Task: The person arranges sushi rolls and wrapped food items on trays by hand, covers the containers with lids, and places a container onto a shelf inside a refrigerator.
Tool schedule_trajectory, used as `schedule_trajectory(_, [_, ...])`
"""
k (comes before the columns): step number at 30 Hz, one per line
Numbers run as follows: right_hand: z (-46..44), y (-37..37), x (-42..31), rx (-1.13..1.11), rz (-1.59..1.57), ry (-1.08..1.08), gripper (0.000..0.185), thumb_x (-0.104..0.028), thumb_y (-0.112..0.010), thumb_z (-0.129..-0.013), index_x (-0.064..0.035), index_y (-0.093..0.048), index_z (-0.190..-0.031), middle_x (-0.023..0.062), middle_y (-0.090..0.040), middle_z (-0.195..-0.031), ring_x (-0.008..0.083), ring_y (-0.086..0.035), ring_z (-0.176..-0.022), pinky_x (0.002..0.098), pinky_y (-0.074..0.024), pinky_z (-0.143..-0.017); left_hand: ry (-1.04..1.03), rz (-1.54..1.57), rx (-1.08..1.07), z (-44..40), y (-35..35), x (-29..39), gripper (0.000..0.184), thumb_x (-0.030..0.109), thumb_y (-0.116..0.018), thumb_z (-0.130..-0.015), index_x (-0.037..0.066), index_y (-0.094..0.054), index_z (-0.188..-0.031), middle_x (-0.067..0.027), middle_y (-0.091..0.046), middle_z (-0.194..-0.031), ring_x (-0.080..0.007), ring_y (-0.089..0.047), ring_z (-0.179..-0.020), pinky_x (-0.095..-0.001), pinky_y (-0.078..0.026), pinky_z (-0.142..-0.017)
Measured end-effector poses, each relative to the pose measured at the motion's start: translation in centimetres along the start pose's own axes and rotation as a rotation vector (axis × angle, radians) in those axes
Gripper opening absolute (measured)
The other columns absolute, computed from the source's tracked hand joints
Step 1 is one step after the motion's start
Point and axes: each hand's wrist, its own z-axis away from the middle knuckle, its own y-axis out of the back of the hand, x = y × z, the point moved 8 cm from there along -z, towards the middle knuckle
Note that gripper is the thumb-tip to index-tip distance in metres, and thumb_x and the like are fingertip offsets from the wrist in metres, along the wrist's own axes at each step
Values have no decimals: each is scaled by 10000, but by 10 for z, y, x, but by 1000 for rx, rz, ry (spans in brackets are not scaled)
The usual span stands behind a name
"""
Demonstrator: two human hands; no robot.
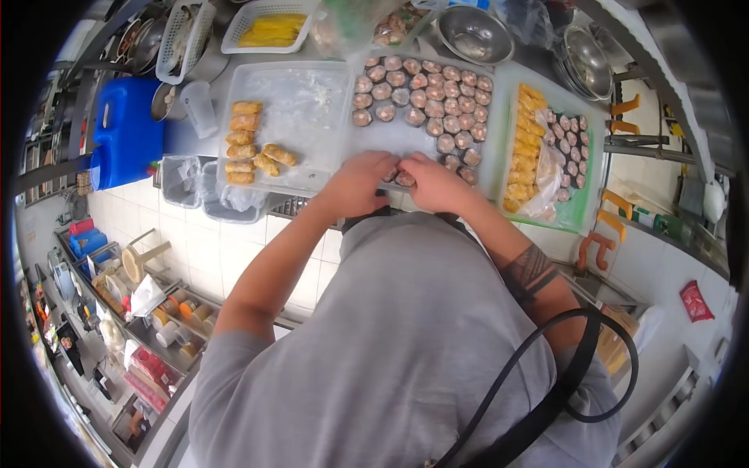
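Both left hand [360,183] and right hand [438,181] were close together at seven o'clock of the tray [374,142] — probably arranging rolls [434,108], grip unclear; gentle placing seemed needed next.

You have round pieces [434,108] ahead at twelve o'clock, each pinkish-grey and mottled inside a dark wrapper, with the flat faces up. They lie in close rows in a pale tray [374,140], curving from its nine o'clock through twelve to five; those you have near six o'clock are partly hidden.
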Motion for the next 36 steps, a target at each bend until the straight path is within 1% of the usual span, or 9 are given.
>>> schedule_trajectory(5, [12, 4, 6, 119, -42, 35, 451, -43, -590, -893, -13, -606, -1343, 218, -617, -1277, 439, -626, -1164, 497, -525, -990, 9, -21, -143, -8, -13, -3, 676, 156, -876, -747, 30, -608, -1354, -147, -616, -1357, -364, -569, -1277, -464, -478, -1080])
schedule_trajectory(9, [62, 54, 3, 354, -128, 23, 465, -30, -619, -922, -67, -604, -1385, 188, -625, -1268, 376, -663, -1099, 427, -562, -940, -84, -129, 9, -13, -6, 22, 631, 181, -862, -773, 78, -635, -1353, -122, -630, -1329, -352, -579, -1248, -471, -497, -1047])
schedule_trajectory(10, [79, 72, 4, 445, -202, -14, 419, -36, -652, -942, -81, -628, -1358, 147, -650, -1233, 292, -696, -1012, 379, -586, -866, -65, -122, 34, -16, -2, 29, 597, 187, -854, -787, 96, -651, -1341, -115, -634, -1321, -347, -583, -1236, -473, -502, -1035])
schedule_trajectory(14, [170, 136, 72, 835, -276, -278, 371, -59, -659, -933, -39, -659, -1303, 167, -692, -1165, 303, -726, -954, 381, -584, -847, -181, -113, 32, -17, -25, 31, 496, 175, -827, -821, 117, -691, -1294, -102, -640, -1291, -342, -593, -1211, -478, -505, -1019])
schedule_trajectory(16, [230, 151, 151, 1091, -79, -472, 376, -57, -685, -954, -78, -661, -1329, 126, -705, -1186, 215, -723, -950, 343, -586, -844, -142, -118, -25, -16, -34, 24, 427, 157, -807, -845, 110, -710, -1259, -95, -638, -1271, -338, -601, -1199, -478, -507, -1009])
schedule_trajectory(18, [273, 161, 186, 1005, 175, -628, 352, -145, -715, -966, -88, -683, -1312, 146, -719, -1198, 228, -727, -891, 349, -583, -850, -138, -116, -1, -17, -32, 27, 422, 149, -801, -849, 110, -710, -1259, -93, -638, -1258, -340, -606, -1188, -477, -509, -1003])
schedule_trajectory(21, [278, 154, 200, 843, 22, -749, 343, -182, -728, -923, -73, -716, -1248, 197, -710, -1161, 325, -730, -986, 422, -579, -880, -108, -120, 16, -14, -26, 27, 414, 137, -795, -854, 115, -710, -1259, -90, -639, -1252, -340, -610, -1176, -476, -510, -1000])
schedule_trajectory(28, [265, 148, 201, 833, -47, -554, 487, -93, -640, -953, -122, -618, -1439, 214, -616, -1355, 357, -676, -1137, 416, -544, -976, -65, -196, -4, -17, -27, 35, 511, 102, -780, -844, 144, -686, -1345, -121, -616, -1334, -353, -581, -1237, -494, -492, -1026])
schedule_trajectory(36, [249, 158, 218, 650, 106, -531, 557, -39, -610, -928, -158, -596, -1472, 211, -636, -1307, 375, -646, -1189, 415, -526, -1013, -101, -204, 2, -15, -35, 35, 498, 58, -745, -835, 130, -702, -1326, -139, -603, -1359, -368, -576, -1253, -500, -490, -1030])
